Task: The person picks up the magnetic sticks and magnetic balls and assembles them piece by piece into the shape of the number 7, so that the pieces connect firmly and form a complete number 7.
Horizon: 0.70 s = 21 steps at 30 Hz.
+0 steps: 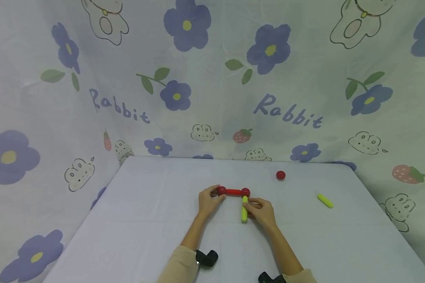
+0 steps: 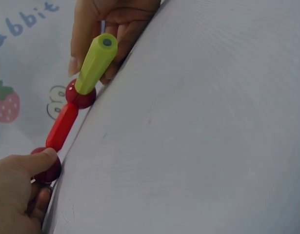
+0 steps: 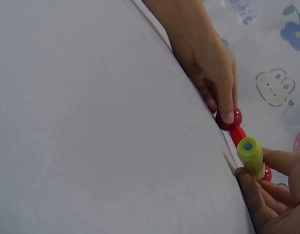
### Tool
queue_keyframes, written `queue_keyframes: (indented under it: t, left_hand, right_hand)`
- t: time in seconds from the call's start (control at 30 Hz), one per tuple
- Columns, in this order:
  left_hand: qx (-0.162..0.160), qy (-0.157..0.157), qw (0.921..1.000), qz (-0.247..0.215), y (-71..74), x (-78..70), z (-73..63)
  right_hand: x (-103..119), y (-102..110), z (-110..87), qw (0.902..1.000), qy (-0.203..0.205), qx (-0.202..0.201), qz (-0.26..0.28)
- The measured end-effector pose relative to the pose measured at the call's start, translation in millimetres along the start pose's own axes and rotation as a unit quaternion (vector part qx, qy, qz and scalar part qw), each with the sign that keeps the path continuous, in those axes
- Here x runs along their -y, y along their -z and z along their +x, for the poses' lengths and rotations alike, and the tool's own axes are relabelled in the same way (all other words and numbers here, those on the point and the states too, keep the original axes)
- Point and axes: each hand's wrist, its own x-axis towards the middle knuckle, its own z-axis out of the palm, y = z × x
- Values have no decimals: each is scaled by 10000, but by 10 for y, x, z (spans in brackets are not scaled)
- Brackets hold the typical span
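Observation:
A short red rod [image 1: 233, 192] joins two dark red balls, lying crosswise on the white table. My left hand [image 1: 209, 202] pinches the left ball [image 1: 222, 190] between thumb and fingers. With thumb and fingers, my right hand [image 1: 261, 211] holds a yellow-green rod [image 1: 244, 210], whose far end meets the right ball [image 1: 245, 192]. This rod points back toward me, roughly square to the red one. In the left wrist view a small dark disc shows in the near end of the yellow-green rod [image 2: 97, 61].
A loose red ball [image 1: 280, 175] sits toward the back right of the table [image 1: 145, 220]. Farther right lies a second yellow-green rod [image 1: 325, 201]. A patterned cloth [image 1: 212, 98] hangs behind the table and along its sides.

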Motion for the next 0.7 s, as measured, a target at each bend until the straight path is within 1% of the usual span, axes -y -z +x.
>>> queue_keyframes:
  t: [0.07,0.27,0.43,0.7]
  left_hand:
    - [-9,-12,10000,-4,0,-4,2]
    - [18,140,9999,62,-3,-2,27]
    - [7,103,9999,69,3,-23,53]
    - [-59,155,9999,26,-12,-50,83]
  right_hand:
    - [10,0,3,10000,1,-18,-4]
    - [13,-3,28,9999,29,-55,81]
    - [1,-12,69,9999,27,-59,104]
    - [-1,-8,126,9999,-33,-64,132]
